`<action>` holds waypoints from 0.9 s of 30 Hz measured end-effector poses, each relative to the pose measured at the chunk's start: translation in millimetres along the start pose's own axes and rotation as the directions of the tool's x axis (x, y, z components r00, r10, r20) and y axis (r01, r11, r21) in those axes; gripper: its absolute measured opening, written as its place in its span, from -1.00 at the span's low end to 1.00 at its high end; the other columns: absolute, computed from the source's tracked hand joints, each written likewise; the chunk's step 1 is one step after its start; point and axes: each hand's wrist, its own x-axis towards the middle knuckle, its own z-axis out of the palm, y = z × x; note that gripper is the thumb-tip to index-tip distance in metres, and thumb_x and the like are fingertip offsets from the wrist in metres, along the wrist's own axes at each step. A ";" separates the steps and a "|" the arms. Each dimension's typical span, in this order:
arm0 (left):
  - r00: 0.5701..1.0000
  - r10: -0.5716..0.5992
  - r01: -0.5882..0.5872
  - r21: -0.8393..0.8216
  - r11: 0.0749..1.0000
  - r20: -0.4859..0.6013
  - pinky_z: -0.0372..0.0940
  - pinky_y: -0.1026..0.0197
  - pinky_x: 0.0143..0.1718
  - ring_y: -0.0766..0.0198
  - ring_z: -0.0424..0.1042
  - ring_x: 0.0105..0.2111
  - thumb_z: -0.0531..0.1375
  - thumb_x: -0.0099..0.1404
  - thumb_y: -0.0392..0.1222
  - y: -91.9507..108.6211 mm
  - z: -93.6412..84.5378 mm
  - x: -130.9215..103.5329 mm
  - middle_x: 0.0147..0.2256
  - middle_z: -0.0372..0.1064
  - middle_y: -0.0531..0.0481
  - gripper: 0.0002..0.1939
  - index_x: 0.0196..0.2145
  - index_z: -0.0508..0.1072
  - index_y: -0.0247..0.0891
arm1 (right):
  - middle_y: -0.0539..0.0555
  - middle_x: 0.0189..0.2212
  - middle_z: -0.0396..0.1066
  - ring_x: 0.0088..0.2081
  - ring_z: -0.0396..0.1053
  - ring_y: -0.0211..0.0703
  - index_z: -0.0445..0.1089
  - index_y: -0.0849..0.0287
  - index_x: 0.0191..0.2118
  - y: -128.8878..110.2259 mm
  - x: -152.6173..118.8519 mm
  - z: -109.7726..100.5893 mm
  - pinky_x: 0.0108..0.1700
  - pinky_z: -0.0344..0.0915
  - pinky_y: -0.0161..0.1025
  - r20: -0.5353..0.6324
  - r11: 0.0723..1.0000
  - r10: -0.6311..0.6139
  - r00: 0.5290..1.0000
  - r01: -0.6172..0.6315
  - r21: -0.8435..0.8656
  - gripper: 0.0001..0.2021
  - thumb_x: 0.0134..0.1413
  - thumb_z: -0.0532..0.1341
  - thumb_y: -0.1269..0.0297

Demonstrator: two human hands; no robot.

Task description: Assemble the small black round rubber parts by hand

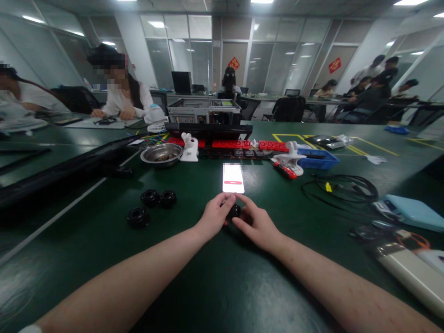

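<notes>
A black round part [235, 212] is between my two hands, just below a phone with a lit white screen [233, 179]. My left hand [215, 215] is closed on it from the left, thumb along the top. From the right, the curved fingers and thumb of my right hand [255, 224] hold the same part; its underside is hidden. Left of my hands, three similar black ring-shaped parts lie on the green table: one at the back [150, 198], one beside it [168, 198] and one nearer [138, 217].
Behind are a metal bowl [162, 155] with small pieces, white plastic pieces [189, 149], a red-handled screwdriver [285, 170] and a blue tray [319, 159]. A long black bar [69, 169] lies left. Coiled cables [342, 188] and a light-blue box [412, 212] lie right. A person [125, 92] sits opposite.
</notes>
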 end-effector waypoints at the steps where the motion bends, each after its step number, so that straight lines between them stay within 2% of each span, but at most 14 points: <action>1: 1.000 0.005 -0.006 0.012 1.000 0.006 0.11 0.43 -0.74 0.48 0.19 -0.68 0.00 0.16 0.06 0.8 0.1 -1.0 -0.52 0.19 0.10 -0.63 -0.25 0.31 -0.30 | -0.07 -0.57 0.23 -0.55 0.22 -0.29 -0.02 0.12 0.10 0.7 0.7 -0.2 -0.49 0.14 -0.37 -0.012 1.000 0.017 1.000 -0.017 0.018 -0.50 0.04 0.10 0.25; 4: 1.000 0.005 -0.005 0.051 0.999 0.007 0.13 0.42 -0.72 0.48 0.19 -0.67 -0.01 0.17 0.06 3.5 0.5 -3.5 -0.48 0.20 0.08 -0.61 -0.23 0.31 -0.31 | -0.07 -0.57 0.23 -0.56 0.20 -0.30 0.16 0.16 -0.08 4.6 3.2 -0.6 -0.50 0.12 -0.37 -0.048 0.998 0.064 0.997 -0.062 0.027 -0.67 0.04 0.10 0.16; 7: 1.000 0.012 -0.013 0.073 0.997 0.010 0.14 0.42 -0.71 0.47 0.20 -0.65 -0.01 0.17 0.06 4.6 0.7 -4.6 -0.46 0.21 0.06 -0.61 -0.21 0.30 -0.31 | -0.05 -0.57 0.24 -0.55 0.20 -0.30 0.25 0.18 -0.24 7.5 4.7 -1.1 -0.50 0.11 -0.37 -0.036 0.996 0.089 0.995 -0.089 0.010 -0.74 0.03 0.11 0.11; 9: 1.000 0.015 -0.016 0.079 0.997 0.017 0.15 0.42 -0.70 0.47 0.21 -0.64 -0.02 0.17 0.06 4.0 0.3 -4.3 -0.46 0.21 0.06 -0.60 -0.21 0.30 -0.30 | -0.04 -0.55 0.26 -0.54 0.21 -0.29 0.27 0.18 -0.23 7.2 4.8 -1.6 -0.49 0.12 -0.37 -0.022 0.996 0.088 0.996 -0.088 0.011 -0.76 0.03 0.12 0.14; 12: 1.000 0.002 -0.003 0.063 0.998 0.016 0.15 0.41 -0.70 0.47 0.22 -0.66 -0.05 0.18 0.09 1.6 -1.0 -2.3 -0.47 0.23 0.06 -0.58 -0.20 0.29 -0.30 | -0.03 -0.52 0.28 -0.51 0.23 -0.29 0.24 0.16 -0.11 4.2 3.5 -2.0 -0.45 0.15 -0.35 -0.024 0.998 0.054 0.998 -0.053 0.015 -0.72 0.03 0.13 0.22; 17: 1.000 -0.015 0.015 0.028 0.999 -0.005 0.06 0.43 -0.77 0.48 0.18 -0.74 -0.06 0.19 0.09 -0.8 -2.0 2.0 -0.59 0.20 0.11 -0.59 -0.24 0.29 -0.31 | -0.02 -0.49 0.30 -0.48 0.24 -0.27 0.10 0.10 0.07 -1.5 -0.3 -0.3 -0.40 0.17 -0.33 0.012 0.995 -0.063 0.998 0.063 -0.082 -0.59 0.06 0.07 0.37; 20: 0.999 -0.012 0.011 -0.011 1.000 -0.030 0.09 0.43 -0.75 0.49 0.18 -0.72 -0.03 0.18 0.08 -0.9 -0.6 2.0 -0.56 0.21 0.10 -0.61 -0.26 0.30 -0.31 | -0.03 -0.50 0.29 -0.48 0.24 -0.27 0.04 0.10 0.10 -2.9 -1.2 0.3 -0.41 0.17 -0.34 -0.001 0.997 -0.048 0.999 0.047 -0.067 -0.54 0.05 0.08 0.35; 23: 0.998 0.011 -0.012 -0.031 0.999 -0.060 0.13 0.42 -0.72 0.48 0.21 -0.67 -0.02 0.17 0.08 -1.4 0.7 0.7 -0.49 0.20 0.08 -0.62 -0.27 0.31 -0.30 | -0.05 -0.54 0.26 -0.52 0.24 -0.27 0.04 0.14 0.05 -1.7 0.3 -0.5 -0.45 0.16 -0.35 -0.046 0.999 0.039 0.998 -0.039 -0.002 -0.55 0.02 0.12 0.26; 27: 0.998 0.026 -0.025 0.016 1.000 -0.057 0.12 0.42 -0.72 0.48 0.22 -0.67 -0.02 0.18 0.07 -1.3 0.2 -0.1 -0.48 0.20 0.08 -0.62 -0.23 0.31 -0.29 | -0.03 -0.56 0.26 -0.54 0.22 -0.27 0.22 0.20 -0.19 2.2 3.0 -2.2 -0.48 0.13 -0.34 -0.075 0.994 0.101 0.992 -0.104 -0.031 -0.76 0.05 0.09 0.18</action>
